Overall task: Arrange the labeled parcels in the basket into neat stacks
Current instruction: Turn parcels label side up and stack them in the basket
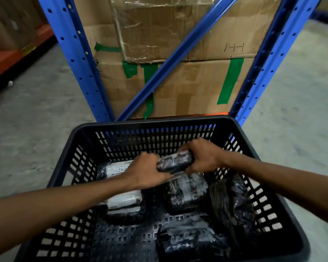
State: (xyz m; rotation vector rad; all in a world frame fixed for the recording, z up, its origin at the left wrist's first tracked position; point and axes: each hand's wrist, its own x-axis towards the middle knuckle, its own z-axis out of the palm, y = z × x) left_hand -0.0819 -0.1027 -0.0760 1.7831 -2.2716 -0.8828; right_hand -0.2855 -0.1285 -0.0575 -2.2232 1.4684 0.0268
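A black slotted plastic basket (pixel 153 122) stands on the floor below me. Both hands hold one black wrapped parcel (pixel 175 162) above the basket's middle: my left hand (pixel 146 171) grips its left end, my right hand (pixel 203 155) its right end. Under it lies another black parcel (pixel 187 193). On the left lie two parcels with white labels facing up, one at the back (pixel 115 169) and one nearer (pixel 124 204). A black parcel (pixel 189 241) rests at the front. A crumpled dark parcel (pixel 233 205) leans along the right wall.
A blue steel rack (pixel 74 53) with a diagonal brace stands just behind the basket, holding taped cardboard boxes (pixel 178 82). Grey concrete floor (pixel 36 114) stretches left and right. An orange shelf beam (pixel 11 57) with more boxes runs along the far left.
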